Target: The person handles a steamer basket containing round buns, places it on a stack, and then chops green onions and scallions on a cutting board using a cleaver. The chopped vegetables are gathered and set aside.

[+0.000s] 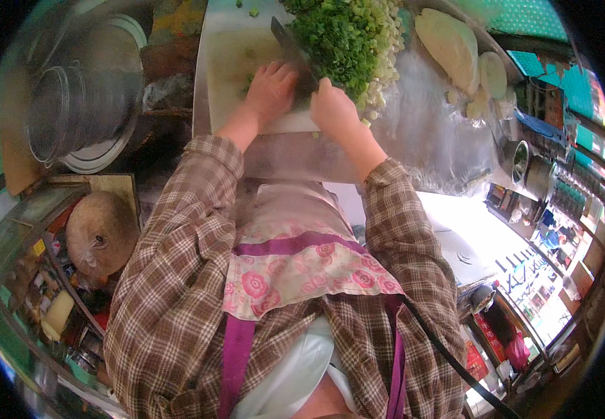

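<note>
My right hand [334,107] grips the handle of a kitchen knife [297,50], whose dark broad blade points up and left over a pale cutting board [229,57]. Just left of the blade is my left hand [271,91], fingers bent down over the board. Blur hides whether anything sits beneath those fingers. A large heap of chopped green scallion leaves [339,47] lies against the knife's right side. Chopped pale scallion stalks [386,52] border the heap on its right. Small green scraps [253,11] cling to the board's far end.
The board rests on a metal worktop [433,141]. Large pale vegetable pieces [449,50] lie at the right back. To the left stand a ribbed metal container [62,115] and a glass-sided case [35,209]. A round brown object [101,233] is on the near left.
</note>
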The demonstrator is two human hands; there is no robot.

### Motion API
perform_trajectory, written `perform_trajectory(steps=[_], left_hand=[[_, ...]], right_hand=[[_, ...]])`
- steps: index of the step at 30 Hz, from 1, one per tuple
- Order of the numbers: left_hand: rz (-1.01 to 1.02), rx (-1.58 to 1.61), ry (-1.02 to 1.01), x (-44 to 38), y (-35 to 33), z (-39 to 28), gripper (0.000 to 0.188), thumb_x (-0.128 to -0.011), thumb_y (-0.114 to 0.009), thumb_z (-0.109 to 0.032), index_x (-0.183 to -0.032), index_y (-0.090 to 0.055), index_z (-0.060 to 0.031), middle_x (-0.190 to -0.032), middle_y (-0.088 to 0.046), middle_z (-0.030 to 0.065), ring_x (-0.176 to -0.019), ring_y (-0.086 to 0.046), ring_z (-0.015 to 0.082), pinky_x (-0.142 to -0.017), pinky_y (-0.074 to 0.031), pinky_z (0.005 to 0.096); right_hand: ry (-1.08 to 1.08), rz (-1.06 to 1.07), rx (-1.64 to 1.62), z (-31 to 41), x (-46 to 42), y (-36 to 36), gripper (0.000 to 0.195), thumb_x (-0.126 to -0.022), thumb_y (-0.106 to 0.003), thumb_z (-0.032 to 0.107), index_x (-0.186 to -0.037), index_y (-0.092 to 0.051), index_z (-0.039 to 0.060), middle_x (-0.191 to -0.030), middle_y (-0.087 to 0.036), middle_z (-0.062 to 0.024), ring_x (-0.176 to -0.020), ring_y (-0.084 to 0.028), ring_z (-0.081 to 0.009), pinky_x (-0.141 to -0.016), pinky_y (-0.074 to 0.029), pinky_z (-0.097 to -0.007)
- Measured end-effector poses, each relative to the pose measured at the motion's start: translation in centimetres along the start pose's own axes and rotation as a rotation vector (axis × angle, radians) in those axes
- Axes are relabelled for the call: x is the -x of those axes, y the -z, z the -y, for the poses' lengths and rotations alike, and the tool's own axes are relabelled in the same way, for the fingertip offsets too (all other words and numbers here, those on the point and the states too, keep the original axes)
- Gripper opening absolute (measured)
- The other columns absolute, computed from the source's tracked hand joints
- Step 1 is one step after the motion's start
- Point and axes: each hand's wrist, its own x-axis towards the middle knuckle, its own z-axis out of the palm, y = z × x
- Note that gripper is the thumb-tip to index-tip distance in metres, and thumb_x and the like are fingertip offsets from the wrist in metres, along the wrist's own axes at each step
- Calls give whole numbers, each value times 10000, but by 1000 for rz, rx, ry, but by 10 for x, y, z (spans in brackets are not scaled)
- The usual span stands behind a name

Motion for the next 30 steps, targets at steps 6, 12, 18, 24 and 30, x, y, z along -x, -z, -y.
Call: perform_trajectory(steps=[6,12,18,24,30], left_hand=[[-4,22,46,8,-4,1,237,-774,-665,-108,-1002,-623,-56,-1155,-613,141,-1093,-554,356,-922,-455,480],[-10,68,9,5,-3,3,231,-767,-661,-104,-982,-604,-45,-1084,-595,163,-1058,-544,376,-894,-456,486],[-104,32,26,12,-12,6,239,-743,-669,-98,-956,-579,-34,-1029,-571,170,-1030,-537,386,-873,-454,493],[-19,28,49,6,-5,4,272,-726,-679,-106,-979,-607,-36,-1073,-601,167,-1061,-552,380,-916,-461,489],[-81,81,82,12,-6,6,284,-714,-668,-94,-974,-579,-24,-1049,-571,195,-1034,-535,407,-911,-448,509]], right_hand=[[10,157,55,25,33,67,279,-927,-539,214,-1034,-506,-41,-909,-659,-310,-904,-634,-489,-810,-499,-556],[-8,17,-22,8,12,1,262,-924,-540,212,-1006,-504,-35,-895,-661,-303,-892,-644,-477,-792,-506,-547],[-1,126,10,24,35,56,268,-916,-552,206,-1013,-506,-40,-900,-665,-303,-889,-644,-477,-782,-504,-554],[-57,47,-118,14,19,1,304,-930,-558,235,-1023,-512,-51,-927,-663,-308,-899,-638,-487,-796,-507,-549],[7,92,-8,28,40,53,295,-926,-556,224,-1020,-515,-53,-893,-659,-316,-885,-637,-502,-786,-511,-548]])
